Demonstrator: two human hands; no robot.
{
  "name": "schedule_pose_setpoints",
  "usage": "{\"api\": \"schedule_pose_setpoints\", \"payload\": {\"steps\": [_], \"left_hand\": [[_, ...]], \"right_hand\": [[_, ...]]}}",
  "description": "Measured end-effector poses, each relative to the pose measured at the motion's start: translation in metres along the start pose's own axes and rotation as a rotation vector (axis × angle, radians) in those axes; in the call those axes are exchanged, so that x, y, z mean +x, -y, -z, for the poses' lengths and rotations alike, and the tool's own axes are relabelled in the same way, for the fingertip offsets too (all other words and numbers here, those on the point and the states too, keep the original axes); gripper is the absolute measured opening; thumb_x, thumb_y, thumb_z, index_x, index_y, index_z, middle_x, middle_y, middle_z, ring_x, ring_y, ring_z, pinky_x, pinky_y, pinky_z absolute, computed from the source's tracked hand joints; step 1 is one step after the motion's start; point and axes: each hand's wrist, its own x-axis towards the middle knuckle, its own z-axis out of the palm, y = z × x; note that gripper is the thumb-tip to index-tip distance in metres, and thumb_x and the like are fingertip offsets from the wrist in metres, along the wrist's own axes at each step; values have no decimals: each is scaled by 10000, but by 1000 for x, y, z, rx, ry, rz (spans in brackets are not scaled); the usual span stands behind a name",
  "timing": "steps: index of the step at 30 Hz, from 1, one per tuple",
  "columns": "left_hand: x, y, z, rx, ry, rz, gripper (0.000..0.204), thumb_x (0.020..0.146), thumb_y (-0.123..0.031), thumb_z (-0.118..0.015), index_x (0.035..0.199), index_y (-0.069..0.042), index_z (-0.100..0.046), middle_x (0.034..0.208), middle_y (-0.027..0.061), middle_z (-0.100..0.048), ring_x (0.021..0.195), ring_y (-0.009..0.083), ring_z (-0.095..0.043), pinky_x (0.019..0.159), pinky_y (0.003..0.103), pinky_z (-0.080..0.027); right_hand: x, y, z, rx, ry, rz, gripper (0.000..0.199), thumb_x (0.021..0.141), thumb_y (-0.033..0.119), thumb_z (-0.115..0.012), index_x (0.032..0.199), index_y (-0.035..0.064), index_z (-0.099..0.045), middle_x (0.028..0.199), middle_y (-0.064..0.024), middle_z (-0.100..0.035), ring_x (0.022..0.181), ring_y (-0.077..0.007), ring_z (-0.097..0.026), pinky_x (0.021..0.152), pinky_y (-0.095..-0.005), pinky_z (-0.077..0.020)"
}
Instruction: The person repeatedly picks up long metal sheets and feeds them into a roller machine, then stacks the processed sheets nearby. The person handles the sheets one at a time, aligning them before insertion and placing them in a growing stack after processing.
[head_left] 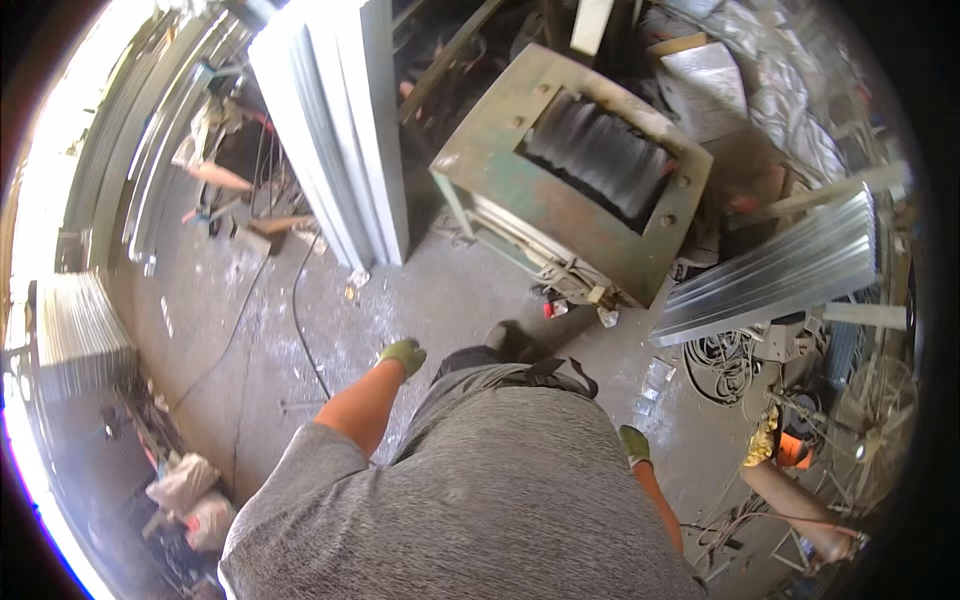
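My left hand [404,354] wears a green glove and hangs in front of my left hip, over the grey floor. Its outline is rounded, but the fingers are too small and turned away to read. On the other side my right hand [634,443], in a similar green glove, hangs beside my body, partly hidden by the grey shirt. No object shows at either hand. Ahead stands a worn green metal machine [590,220] with a dark ribbed panel in its sloping top. A tall bundle of shiny metal profiles [340,130] rises ahead to the left.
Stacked ribbed metal sheets [770,270] lie at the right, above coiled cables [720,365]. A standing fan [875,430] is at the far right. More metal profiles [85,325] are stacked on the left, near white sacks [185,483]. A black cable [297,305] crosses the floor.
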Motion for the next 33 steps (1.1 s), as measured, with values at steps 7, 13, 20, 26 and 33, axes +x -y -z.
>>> {"api": "schedule_pose_setpoints", "payload": {"steps": [7,13,20,26,33], "left_hand": [[13,-1,26,-207,-65,99,568,946,-417,-638,1381,-63,-729,1379,255,-717,1301,428,-681,1134,476,-523],[102,34,174,-303,-355,115,613,957,-489,-605,1344,-33,-740,1369,277,-712,1332,436,-657,1131,495,-510],[248,15,362,-169,-637,-68,656,956,-525,-629,1377,-31,-720,1396,304,-689,1354,453,-634,1163,478,-493],[363,-4,432,-648,-361,52,622,1014,-463,-713,1509,-105,-602,1292,155,-739,1094,297,-744,939,459,-627],[374,-20,456,317,-598,-160,420,1045,-388,-585,1347,-128,-719,1402,146,-718,1258,326,-693,1018,438,-570]], "right_hand": [[5,56,-2,91,186,85,463,1060,417,-526,1257,67,-757,1277,-202,-761,1217,-429,-694,1073,-505,-537],[47,156,98,704,-20,-366,533,1003,474,-674,1369,90,-716,1077,-39,-742,848,-176,-672,711,-367,-526],[75,268,117,802,-25,-411,589,1035,421,-699,1449,4,-667,1222,-68,-737,929,-165,-653,822,-315,-540],[32,374,97,606,114,-233,557,1045,393,-712,1438,0,-676,1353,-165,-743,1241,-255,-687,1100,-360,-515],[13,384,100,603,137,-354,563,1027,419,-723,1431,29,-692,1380,-188,-736,1278,-276,-681,1123,-370,-504]]}}
